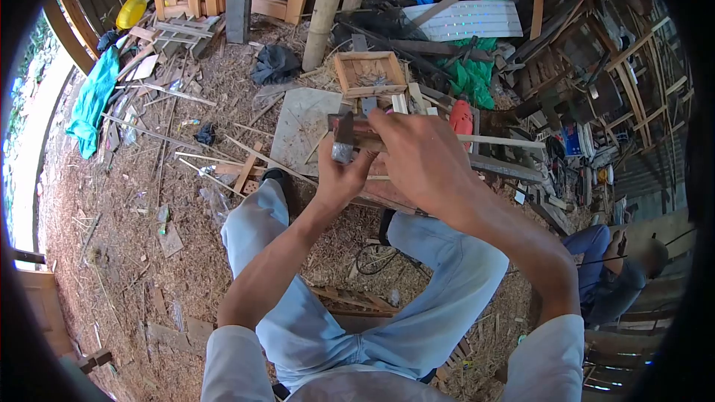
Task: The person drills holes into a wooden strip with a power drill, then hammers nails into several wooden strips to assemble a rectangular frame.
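Observation:
A hammer-like tool (342, 138) with a dark and silvery metal head is held up in front of me, over a low work surface (302, 130). My left hand (342, 175) is closed round its lower part, fingers partly hidden behind it. My right hand (417, 152) grips a reddish-brown wooden piece (365, 131) joined to or lying against the metal head; which of the two is unclear. Just beyond the hands lies a shallow wooden box (370, 74) with small metal pieces in it. A red tool (461, 120) rests right of my right hand.
Wood shavings and thin sticks cover the ground (141, 216). A black plastic bag (275, 65) lies beyond the work surface, near a wooden post (326, 15). Another person (611, 268) sits at the right. Scrap wood and a green bag (473, 82) are piled at the back right.

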The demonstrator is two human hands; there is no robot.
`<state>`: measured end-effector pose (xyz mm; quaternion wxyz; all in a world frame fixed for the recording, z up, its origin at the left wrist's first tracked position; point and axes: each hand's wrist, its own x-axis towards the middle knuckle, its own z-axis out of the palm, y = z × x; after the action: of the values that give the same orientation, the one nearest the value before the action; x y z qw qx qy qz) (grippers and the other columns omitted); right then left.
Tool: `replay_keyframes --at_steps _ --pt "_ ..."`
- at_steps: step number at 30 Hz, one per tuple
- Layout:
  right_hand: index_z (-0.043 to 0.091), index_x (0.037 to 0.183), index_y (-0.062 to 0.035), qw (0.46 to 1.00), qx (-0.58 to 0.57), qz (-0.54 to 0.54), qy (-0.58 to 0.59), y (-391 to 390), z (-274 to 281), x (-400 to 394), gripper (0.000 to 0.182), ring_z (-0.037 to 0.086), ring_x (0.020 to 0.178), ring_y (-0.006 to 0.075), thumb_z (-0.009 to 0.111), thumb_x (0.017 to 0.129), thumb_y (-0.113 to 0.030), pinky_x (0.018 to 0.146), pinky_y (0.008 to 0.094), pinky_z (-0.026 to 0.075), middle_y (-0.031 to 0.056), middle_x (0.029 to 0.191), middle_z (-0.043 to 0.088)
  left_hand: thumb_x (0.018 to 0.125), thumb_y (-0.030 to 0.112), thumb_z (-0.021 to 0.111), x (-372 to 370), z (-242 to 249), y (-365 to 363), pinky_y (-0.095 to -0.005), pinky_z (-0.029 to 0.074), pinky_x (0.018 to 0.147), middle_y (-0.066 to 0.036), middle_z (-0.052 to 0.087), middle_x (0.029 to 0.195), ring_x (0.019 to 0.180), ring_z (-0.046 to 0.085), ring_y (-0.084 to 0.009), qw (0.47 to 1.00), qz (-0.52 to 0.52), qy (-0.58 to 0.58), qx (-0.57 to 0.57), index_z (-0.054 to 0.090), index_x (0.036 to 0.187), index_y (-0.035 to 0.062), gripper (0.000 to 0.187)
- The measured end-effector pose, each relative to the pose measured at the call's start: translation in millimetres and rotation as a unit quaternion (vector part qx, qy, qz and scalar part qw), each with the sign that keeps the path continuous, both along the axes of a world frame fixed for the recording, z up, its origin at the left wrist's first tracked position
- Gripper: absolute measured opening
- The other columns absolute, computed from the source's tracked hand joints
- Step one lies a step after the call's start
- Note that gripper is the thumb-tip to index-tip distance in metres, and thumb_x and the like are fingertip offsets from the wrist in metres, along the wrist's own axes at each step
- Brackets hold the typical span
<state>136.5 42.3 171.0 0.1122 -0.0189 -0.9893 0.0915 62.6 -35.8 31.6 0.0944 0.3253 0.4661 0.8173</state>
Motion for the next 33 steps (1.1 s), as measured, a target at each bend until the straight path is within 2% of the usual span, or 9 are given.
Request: replay_keyframes --at_steps 6,14,16,18,20,22,27,29,33 --pt "0.055 0.096 0.0032 0.996 0.011 -0.050 -0.073 4 15 3 0.027 0.063 0.077 0.0394 0.067 0.077 -0.011 0.064 0.0458 0.049 0.0214 0.079 0.064 0.087 0.010 0.066 -4 -2 1 -0.0222 0.046 0.070 -0.005 0.066 0.089 0.081 0.059 -0.0071 0.999 -0.034 -0.018 -0.007 0.061 0.098 -0.0014 0.017" --pt "0.059 0.101 0.0072 0.979 -0.175 -0.080 -0.066 30 57 19 0.040 0.064 0.067 0.0287 0.068 0.084 -0.028 0.063 0.0369 0.049 0.0200 0.081 0.064 0.088 0.007 0.065 -5 5 4 -0.0209 0.044 0.068 -0.005 0.065 0.093 0.081 0.059 -0.0065 0.998 -0.051 0.035 0.021 0.061 0.101 0.0000 0.015" --pt "0.056 0.111 0.0050 0.956 -0.253 -0.090 -0.120 25 75 29 0.040 0.063 0.066 0.0240 0.065 0.087 -0.025 0.062 0.0352 0.049 0.0185 0.084 0.063 0.088 0.007 0.065 -5 3 3 -0.0209 0.044 0.068 -0.005 0.064 0.093 0.080 0.059 -0.0067 0.998 -0.057 0.026 0.015 0.061 0.101 -0.0002 0.015" --pt "0.052 0.116 0.0037 0.878 -0.461 -0.105 -0.076 18 69 39 0.038 0.063 0.066 0.0220 0.063 0.089 -0.021 0.062 0.0343 0.048 0.0161 0.080 0.063 0.088 0.006 0.065 -4 4 4 -0.0210 0.044 0.068 -0.005 0.064 0.093 0.080 0.058 -0.0069 0.998 -0.060 0.017 0.011 0.061 0.101 -0.0004 0.015" --pt "0.047 0.121 0.0016 0.894 -0.405 -0.160 -0.106 14 59 47 0.039 0.063 0.065 0.0246 0.061 0.090 -0.018 0.060 0.0344 0.046 0.0163 0.076 0.062 0.088 0.007 0.065 -4 7 5 -0.0211 0.044 0.068 -0.005 0.064 0.093 0.078 0.058 -0.0073 0.998 -0.057 0.028 0.025 0.061 0.101 -0.0009 0.015" --pt "0.048 0.121 0.0010 0.979 -0.189 -0.077 -0.008 21 42 55 0.038 0.062 0.063 0.0294 0.061 0.090 -0.017 0.058 0.0362 0.045 0.0183 0.073 0.061 0.088 0.007 0.065 -5 6 4 -0.0211 0.044 0.068 -0.005 0.064 0.093 0.079 0.059 -0.0075 0.997 -0.065 0.023 0.020 0.060 0.101 -0.0011 0.016" --pt "0.051 0.118 0.0020 0.959 -0.269 -0.093 -0.004 14 46 63 0.034 0.061 0.065 0.0357 0.061 0.089 -0.014 0.060 0.0389 0.045 0.0239 0.076 0.060 0.089 0.007 0.064 -3 8 2 -0.0215 0.045 0.071 -0.006 0.065 0.094 0.081 0.060 -0.0083 0.998 -0.062 0.024 0.021 0.059 0.101 -0.0013 0.015" --pt "0.054 0.116 0.0019 0.989 -0.124 -0.078 0.014 18 39 65 0.032 0.060 0.067 0.0395 0.061 0.089 -0.014 0.058 0.0403 0.044 0.0253 0.075 0.059 0.089 0.007 0.064 -4 9 2 -0.0222 0.046 0.073 -0.007 0.064 0.094 0.083 0.061 -0.0094 0.998 -0.063 0.018 0.006 0.059 0.100 -0.0015 0.015" --pt "0.056 0.115 0.0008 0.980 -0.147 -0.051 0.125 18 29 65 0.030 0.059 0.067 0.0423 0.060 0.089 -0.013 0.057 0.0433 0.043 0.0255 0.074 0.059 0.089 0.007 0.064 -1 13 1 -0.0227 0.046 0.073 -0.007 0.065 0.092 0.082 0.062 -0.0097 0.997 -0.067 0.022 0.036 0.059 0.100 -0.0013 0.015"
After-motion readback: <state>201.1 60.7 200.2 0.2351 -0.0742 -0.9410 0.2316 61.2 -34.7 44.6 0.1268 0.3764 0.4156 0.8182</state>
